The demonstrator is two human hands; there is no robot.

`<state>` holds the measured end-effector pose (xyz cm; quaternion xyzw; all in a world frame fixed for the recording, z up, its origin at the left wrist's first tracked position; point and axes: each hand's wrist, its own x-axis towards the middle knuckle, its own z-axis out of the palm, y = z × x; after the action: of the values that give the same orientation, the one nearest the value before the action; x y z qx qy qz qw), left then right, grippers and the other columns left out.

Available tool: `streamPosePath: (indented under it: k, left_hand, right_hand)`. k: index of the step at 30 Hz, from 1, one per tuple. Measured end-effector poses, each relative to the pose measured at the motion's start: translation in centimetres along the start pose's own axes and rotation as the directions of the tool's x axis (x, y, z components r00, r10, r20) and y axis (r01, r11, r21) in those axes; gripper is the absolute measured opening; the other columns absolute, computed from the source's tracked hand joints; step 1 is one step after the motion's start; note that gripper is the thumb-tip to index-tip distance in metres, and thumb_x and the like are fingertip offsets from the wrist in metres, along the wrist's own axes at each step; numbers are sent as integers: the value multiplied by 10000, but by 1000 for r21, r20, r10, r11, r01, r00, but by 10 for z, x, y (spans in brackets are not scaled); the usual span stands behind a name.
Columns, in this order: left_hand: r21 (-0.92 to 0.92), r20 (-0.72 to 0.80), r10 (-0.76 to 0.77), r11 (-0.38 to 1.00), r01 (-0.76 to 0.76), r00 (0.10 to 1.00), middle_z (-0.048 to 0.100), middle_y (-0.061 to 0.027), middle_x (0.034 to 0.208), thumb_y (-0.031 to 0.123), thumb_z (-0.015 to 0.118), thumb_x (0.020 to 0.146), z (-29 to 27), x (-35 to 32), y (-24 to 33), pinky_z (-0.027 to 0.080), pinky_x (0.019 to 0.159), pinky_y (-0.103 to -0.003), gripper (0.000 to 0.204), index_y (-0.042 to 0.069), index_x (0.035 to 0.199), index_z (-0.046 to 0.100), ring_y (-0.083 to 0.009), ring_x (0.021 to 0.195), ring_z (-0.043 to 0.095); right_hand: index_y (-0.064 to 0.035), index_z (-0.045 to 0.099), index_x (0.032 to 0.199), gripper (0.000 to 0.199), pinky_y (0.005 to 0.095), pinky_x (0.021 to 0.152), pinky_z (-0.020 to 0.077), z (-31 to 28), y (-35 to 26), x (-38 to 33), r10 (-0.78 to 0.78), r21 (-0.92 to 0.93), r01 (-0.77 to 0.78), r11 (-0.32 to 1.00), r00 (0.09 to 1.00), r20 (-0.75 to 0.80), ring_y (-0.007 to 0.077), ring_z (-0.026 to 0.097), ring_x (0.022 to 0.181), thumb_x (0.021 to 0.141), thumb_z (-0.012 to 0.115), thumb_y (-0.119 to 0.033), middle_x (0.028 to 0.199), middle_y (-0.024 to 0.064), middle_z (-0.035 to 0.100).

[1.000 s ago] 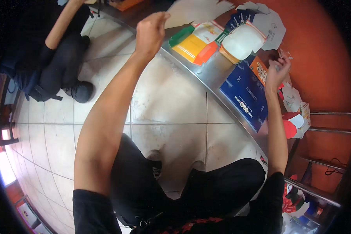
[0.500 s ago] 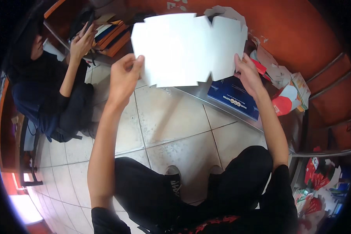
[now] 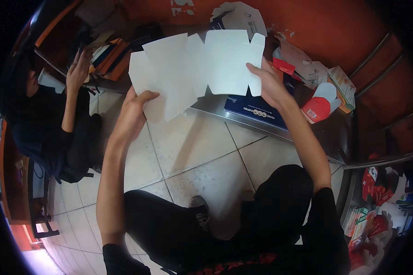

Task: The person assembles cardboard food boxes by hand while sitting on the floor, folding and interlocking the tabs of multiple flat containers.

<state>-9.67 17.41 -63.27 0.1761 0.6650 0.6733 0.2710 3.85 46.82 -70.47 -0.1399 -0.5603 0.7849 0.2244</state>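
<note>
A white cardboard box blank [image 3: 174, 68], unfolded and notched along its edges, is held up in front of me. My left hand [image 3: 132, 112] grips its left end, thumb on the near face and fingers behind. At the other end my right hand [image 3: 268, 85] pinches the narrow flap, its thumb on top. The blank bends along a crease near its middle, so the two panels lie at different angles. Below its right part, a dark blue printed box blank [image 3: 257, 111] lies on the low metal-edged bench.
Red and white food cartons [image 3: 317, 103] and a green-and-white carton [image 3: 342, 87] lie on the bench's right part. White cut card [image 3: 238, 20] leans at the back wall. A seated person [image 3: 55, 123] at left holds a phone. Folders [image 3: 108, 57] stand behind.
The blank has tilted and bent at its crease, its left panel swinging down. My right hand has shifted left with its end. The whole view has also shifted a little.
</note>
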Motion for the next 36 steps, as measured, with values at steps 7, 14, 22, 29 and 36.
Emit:
streamPosePath:
  k: [7,14,22,29,36]
  left_hand:
    - [354,215,62,925,-137,975,542,-136,1330,101,577,914,37,-28,6,389,1045,-302,612,-8,1471,347,-202,1219,519]
    - [131,101,68,988,-80,993,593,-140,1249,200,587,979,23,-2,-2,452,957,-308,451,-59,1333,485,-182,1131,570]
    - [393,317,13,908,-144,948,704,-154,1023,205,507,1035,53,-5,-39,515,792,-341,339,-21,1282,557,-213,901,674]
    - [494,49,452,764,-415,891,641,-325,1013,108,426,1012,45,22,-59,478,865,-493,293,-43,1250,507,-490,999,633]
    - [573,-100,541,717,-397,835,590,-306,1192,68,445,985,17,65,-94,446,978,-436,372,-46,1336,398,-431,1118,588]
  right_hand:
    - [-18,405,1403,517,354,1065,372,3,16,5,-106,-184,55,981,953,-283,228,464,1290,924,550,-149,1384,143,493]
    - [67,498,1304,509,410,1007,505,-9,3,3,187,258,-218,941,973,138,273,636,1125,909,634,-223,1211,158,628]
    - [44,479,1379,558,371,1043,456,48,29,-24,248,-90,-239,967,961,119,210,599,1184,950,662,-263,1299,111,604]
    - [51,560,1251,364,352,934,513,52,13,-31,289,-41,-291,956,956,-57,198,647,1066,1007,575,-217,1196,130,644]
    - [58,528,1331,505,337,995,458,110,-13,-86,418,-449,-280,849,875,244,186,590,1139,1007,598,-322,1269,109,605]
